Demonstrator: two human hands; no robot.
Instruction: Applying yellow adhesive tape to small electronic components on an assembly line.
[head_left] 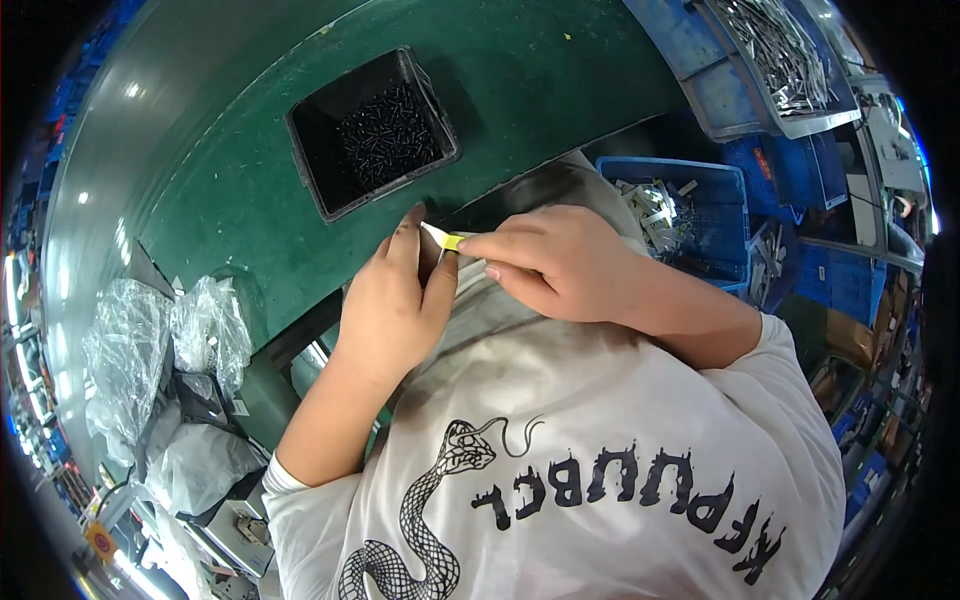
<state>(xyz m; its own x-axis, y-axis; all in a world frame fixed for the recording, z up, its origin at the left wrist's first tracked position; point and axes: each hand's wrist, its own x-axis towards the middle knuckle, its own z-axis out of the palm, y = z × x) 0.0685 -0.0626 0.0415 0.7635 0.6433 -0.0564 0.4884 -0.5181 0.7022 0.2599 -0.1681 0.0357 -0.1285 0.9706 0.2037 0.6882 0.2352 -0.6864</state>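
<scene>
Close in front of my body, my two hands meet over a small flat white-and-yellow piece (450, 243). Its white end tapers to a point toward my left index finger; its exact kind I cannot make out. My left hand (392, 305) is closed on it, thumb against its lower side. From the right, my right hand (565, 262) pinches the yellow end between fingertips. Just beyond my left fingers stands a black open bin (318, 185), partly filled with small dark rod-like parts (385, 135).
The bin rests on a green tabletop (230, 180). Right of my hands is a blue crate (735, 215) of flat metal pieces; above it, another blue bin (715, 70) holds long metal strips. Clear plastic bags (130, 350) lie at the left.
</scene>
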